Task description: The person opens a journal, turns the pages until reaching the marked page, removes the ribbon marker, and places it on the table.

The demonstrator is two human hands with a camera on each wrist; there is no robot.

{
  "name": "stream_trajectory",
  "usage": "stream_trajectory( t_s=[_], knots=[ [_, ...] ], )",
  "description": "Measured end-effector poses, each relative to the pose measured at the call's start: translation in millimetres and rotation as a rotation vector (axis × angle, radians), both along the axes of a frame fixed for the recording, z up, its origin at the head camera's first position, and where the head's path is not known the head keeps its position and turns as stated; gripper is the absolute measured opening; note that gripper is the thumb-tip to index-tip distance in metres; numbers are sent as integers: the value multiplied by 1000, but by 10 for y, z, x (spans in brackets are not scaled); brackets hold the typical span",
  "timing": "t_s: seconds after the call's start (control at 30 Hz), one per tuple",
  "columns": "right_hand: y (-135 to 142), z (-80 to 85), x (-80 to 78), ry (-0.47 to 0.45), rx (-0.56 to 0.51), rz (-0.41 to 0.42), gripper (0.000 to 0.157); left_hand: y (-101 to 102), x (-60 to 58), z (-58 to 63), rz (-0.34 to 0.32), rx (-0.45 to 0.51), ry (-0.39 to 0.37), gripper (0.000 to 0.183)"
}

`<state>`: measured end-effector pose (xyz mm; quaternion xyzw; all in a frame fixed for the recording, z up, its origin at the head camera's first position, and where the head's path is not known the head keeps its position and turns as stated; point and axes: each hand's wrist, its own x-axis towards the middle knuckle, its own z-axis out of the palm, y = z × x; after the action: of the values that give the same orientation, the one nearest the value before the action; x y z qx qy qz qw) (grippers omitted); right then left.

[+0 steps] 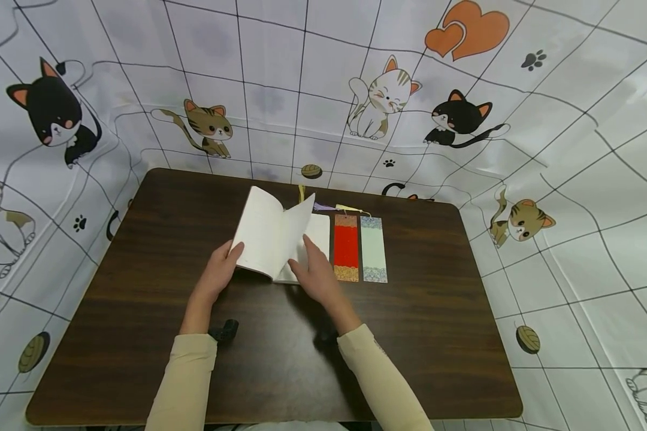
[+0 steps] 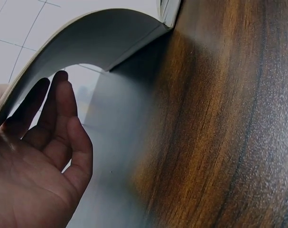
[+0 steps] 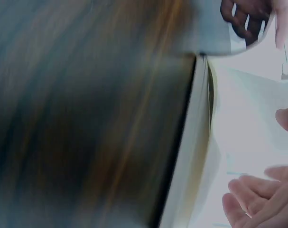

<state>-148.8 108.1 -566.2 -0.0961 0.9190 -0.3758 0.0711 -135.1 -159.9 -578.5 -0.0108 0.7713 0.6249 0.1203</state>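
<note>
While the left hand [image 1: 220,270] grips the open notebook [image 1: 259,230], the right hand [image 1: 319,276] is kinda loose by a raised page [image 1: 295,230], which looks plain white.

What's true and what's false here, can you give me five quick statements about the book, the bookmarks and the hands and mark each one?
1. The left hand holds the open book at its outer edge. True.
2. The red bookmark lies to the left of the book. False: it lies to the right of the book.
3. The right hand rests on the pale green bookmark. False: it is at the book's pages.
4. One page of the book stands raised. True.
5. The red and pale green bookmarks are stacked. False: they lie side by side on the table.
</note>
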Motion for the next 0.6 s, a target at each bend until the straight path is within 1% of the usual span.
stream_trajectory(
  t_s=[0.1,0.23,0.37,0.5,0.6],
  knots=[
    [-103,-21,38,-14,7,71,72,3,-14,-16,14,3,-11,76],
    [-202,-23,76,-28,20,145,68,4,-33,-29,18,8,-18,76],
    [-262,-5,105,-38,42,215,70,6,-50,-10,19,2,-24,76],
    [-298,5,146,-61,107,289,73,17,-60,8,23,-5,-46,76],
    [-324,22,172,-81,145,320,74,24,-63,9,20,2,-55,78]
  ],
)
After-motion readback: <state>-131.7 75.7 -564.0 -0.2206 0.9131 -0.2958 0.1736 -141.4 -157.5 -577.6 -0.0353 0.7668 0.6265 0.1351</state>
